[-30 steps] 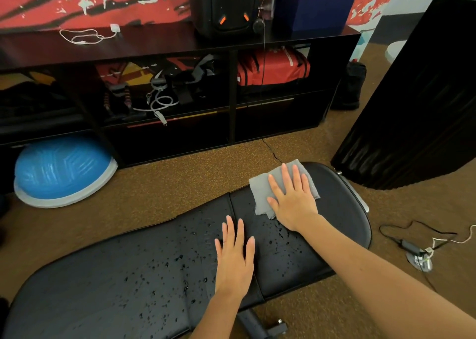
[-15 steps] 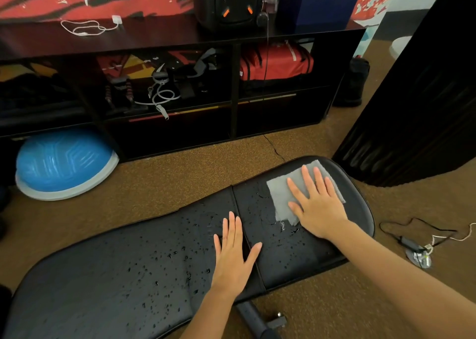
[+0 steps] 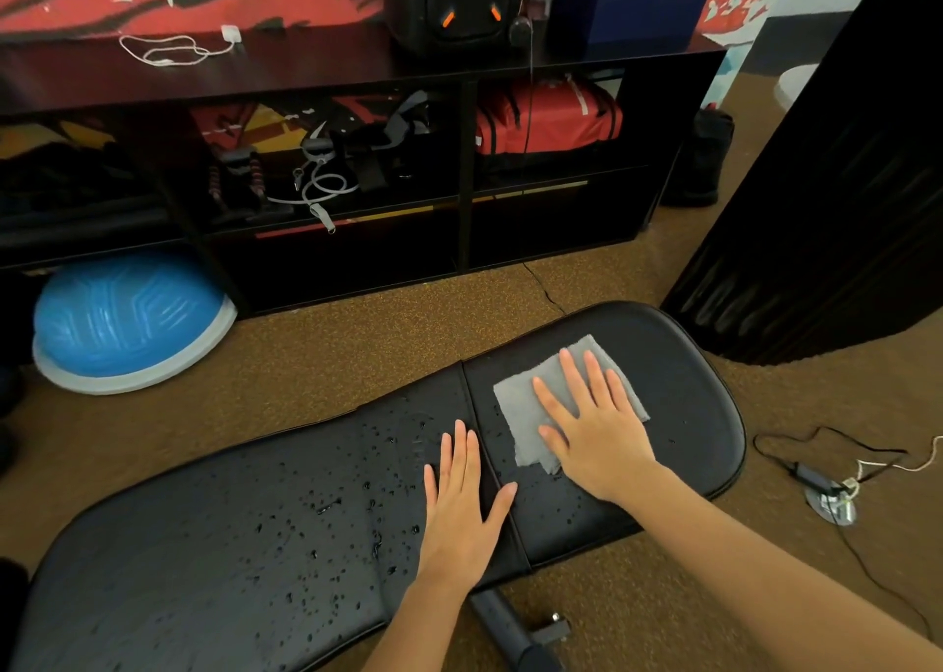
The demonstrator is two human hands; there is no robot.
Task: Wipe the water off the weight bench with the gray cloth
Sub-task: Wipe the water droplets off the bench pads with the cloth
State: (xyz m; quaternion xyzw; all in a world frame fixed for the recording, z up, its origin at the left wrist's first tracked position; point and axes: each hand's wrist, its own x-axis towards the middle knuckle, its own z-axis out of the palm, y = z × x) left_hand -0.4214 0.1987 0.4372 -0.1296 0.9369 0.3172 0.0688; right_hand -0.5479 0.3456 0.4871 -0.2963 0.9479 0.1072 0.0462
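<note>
Shelf unit (image 3: 459, 171) beyond weight bench (image 3: 255, 544)

Home gym or workout room: padded black weight bench (image 3: 255, 544) on speckled rubber floor (image 3: 382, 345), blue balance trainer (image 3: 127, 319), low black shelf unit (image 3: 464, 181) holding resistance bands (image 3: 321, 191) and push-up handles (image 3: 234, 181).

The surface (image 3: 204, 544) lies open leftward, droplets only. Bare floor (image 3: 357, 345) separates it from the shelf (image 3: 459, 222) beyond. A black cabinet (image 3: 842, 186) stands close by its right end; cables (image 3: 826, 472) trail on the floor to the right.
</note>
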